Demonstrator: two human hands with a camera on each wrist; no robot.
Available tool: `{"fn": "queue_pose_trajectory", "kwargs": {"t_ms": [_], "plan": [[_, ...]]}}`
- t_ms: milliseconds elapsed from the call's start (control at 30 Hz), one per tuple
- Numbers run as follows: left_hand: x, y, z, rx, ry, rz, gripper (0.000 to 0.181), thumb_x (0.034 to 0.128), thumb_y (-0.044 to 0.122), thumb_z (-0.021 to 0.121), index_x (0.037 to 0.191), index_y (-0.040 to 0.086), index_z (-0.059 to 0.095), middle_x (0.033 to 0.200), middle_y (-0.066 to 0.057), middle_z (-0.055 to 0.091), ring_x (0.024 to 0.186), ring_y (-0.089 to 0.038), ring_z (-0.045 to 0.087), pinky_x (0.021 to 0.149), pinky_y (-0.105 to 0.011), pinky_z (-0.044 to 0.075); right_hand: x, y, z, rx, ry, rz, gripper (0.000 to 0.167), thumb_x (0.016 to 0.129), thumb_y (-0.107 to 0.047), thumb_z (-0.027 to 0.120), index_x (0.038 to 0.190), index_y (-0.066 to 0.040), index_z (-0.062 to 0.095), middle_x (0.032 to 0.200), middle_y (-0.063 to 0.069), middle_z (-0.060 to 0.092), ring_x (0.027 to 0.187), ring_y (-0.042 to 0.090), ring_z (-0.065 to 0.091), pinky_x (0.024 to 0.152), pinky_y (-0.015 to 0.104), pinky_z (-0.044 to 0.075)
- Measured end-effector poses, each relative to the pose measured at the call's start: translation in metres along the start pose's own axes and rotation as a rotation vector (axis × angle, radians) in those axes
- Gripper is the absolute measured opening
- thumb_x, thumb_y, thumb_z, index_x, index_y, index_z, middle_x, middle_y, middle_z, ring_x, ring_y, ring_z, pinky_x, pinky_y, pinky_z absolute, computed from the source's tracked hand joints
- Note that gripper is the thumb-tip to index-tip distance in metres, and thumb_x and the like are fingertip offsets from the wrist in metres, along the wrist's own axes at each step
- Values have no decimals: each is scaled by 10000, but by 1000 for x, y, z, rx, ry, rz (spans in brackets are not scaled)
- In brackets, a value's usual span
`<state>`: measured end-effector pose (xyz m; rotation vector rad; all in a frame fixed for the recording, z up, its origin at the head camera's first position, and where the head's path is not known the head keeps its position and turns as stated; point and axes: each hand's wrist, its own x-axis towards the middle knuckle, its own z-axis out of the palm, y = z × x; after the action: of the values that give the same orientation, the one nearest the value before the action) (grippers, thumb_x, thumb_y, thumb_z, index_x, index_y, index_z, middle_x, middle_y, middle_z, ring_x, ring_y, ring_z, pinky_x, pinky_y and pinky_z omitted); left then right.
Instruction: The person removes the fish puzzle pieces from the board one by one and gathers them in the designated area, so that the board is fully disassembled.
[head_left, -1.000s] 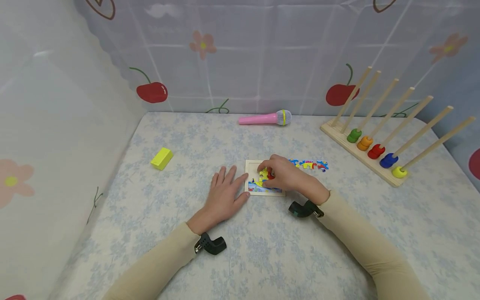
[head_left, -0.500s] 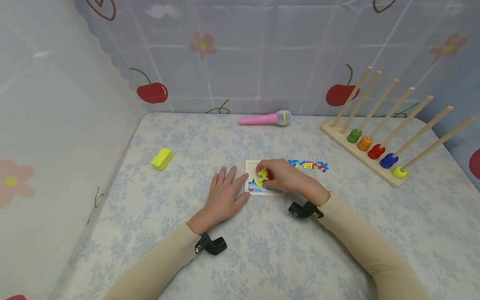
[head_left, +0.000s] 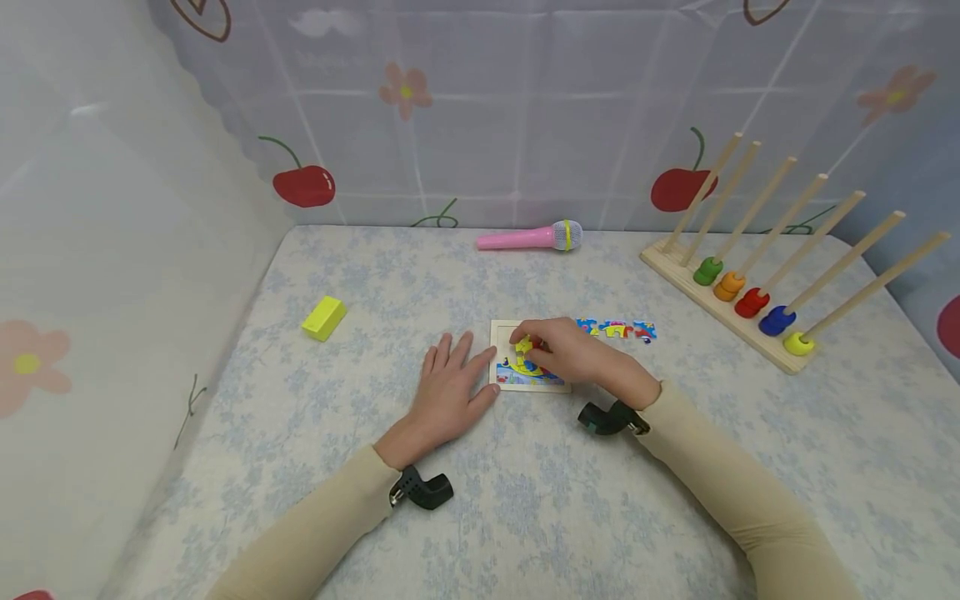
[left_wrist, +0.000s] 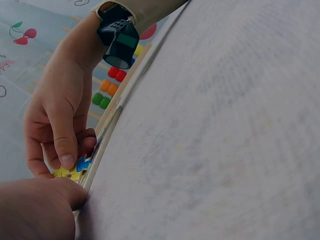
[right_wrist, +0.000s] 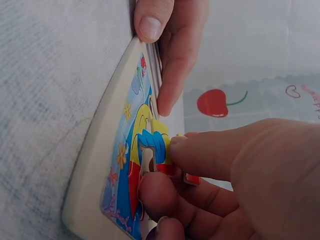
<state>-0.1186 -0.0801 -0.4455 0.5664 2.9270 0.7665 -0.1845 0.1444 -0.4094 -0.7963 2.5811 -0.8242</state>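
Note:
A wooden puzzle frame (head_left: 492, 367) lies flat mid-table, its lower part filled with a blue and yellow sea picture. My left hand (head_left: 447, 396) lies spread, thumb and a fingertip touching the frame's left edge. Over the frame's right side, my right hand (head_left: 570, 352) pinches a puzzle piece (right_wrist: 159, 145) of blue, yellow and red, tilted above the picture in the right wrist view. The left wrist view shows my right hand (left_wrist: 62, 107) with fingertips down at yellow and blue pieces. Several loose pieces (head_left: 617, 330) lie in a row right of the frame, partly behind my right hand.
A pink toy microphone (head_left: 525, 239) lies near the back edge. On the left is a yellow block (head_left: 324, 318). At the right stands a wooden peg rack (head_left: 727, 313) with coloured beads and tall slanting pegs.
My right hand's fingertips have shifted slightly left over the frame, and more of the yellow and blue picture shows below them. My left hand has not moved.

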Motion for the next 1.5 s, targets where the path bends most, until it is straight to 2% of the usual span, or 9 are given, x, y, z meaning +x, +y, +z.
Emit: {"fn": "queue_pose_trajectory", "kwargs": {"t_ms": [267,533,733,833,967,1100,1267,1500], "plan": [[1,0,1,4,-2,4,537,1015,362,564,1514,171,513,1660,-216,296,1562,-496,136,1231,-672,138,-4,1,-10,25,29,0,270,981,-72,621,1246,-88,671,913,65,639,726,167,534,685,288,492],[1,-1,4,-4,-6,-1,543,1015,361,564,1522,175,504,1666,-206,288,1568,-487,125,1237,-665,128,-12,9,-24,27,79,46,273,968,-52,634,1237,-70,678,956,100,639,733,183,532,656,278,482],[-1,0,3,-6,10,-4,542,1006,350,574,1514,170,513,1662,-206,299,1568,-484,129,1239,-660,128,-31,30,-37,74,80,116,269,987,-45,609,1253,-50,652,935,118,581,662,161,574,613,291,498],[-1,0,3,-7,10,-3,542,1006,344,578,1512,161,515,1660,-214,298,1567,-488,127,1238,-662,128,-45,41,-45,112,84,165,263,989,-29,595,1247,-29,645,941,134,563,674,160,626,634,277,542],[-1,-1,2,-2,5,-5,545,1008,340,579,1517,160,508,1662,-211,295,1567,-488,129,1238,-661,130,-60,54,-52,106,105,215,272,978,-27,600,1246,-25,642,942,139,577,693,163,643,649,256,560],[0,-1,2,3,-5,-7,547,1011,342,576,1525,173,499,1669,-200,287,1570,-482,123,1241,-657,129,-72,67,-53,112,132,261,300,956,-19,612,1256,-18,617,917,134,618,680,160,652,634,239,561],[-1,-1,2,1,1,-5,543,1009,342,575,1519,168,508,1665,-207,291,1567,-488,129,1237,-660,134,-82,79,-50,198,153,328,301,946,-19,655,1230,27,567,897,145,704,671,173,697,625,247,594],[0,0,1,-7,2,-3,544,1006,346,583,1514,163,514,1663,-213,291,1566,-493,125,1235,-664,133,-86,84,-44,237,207,356,322,936,-26,674,1228,61,571,905,171,746,652,165,700,595,260,597]]}}
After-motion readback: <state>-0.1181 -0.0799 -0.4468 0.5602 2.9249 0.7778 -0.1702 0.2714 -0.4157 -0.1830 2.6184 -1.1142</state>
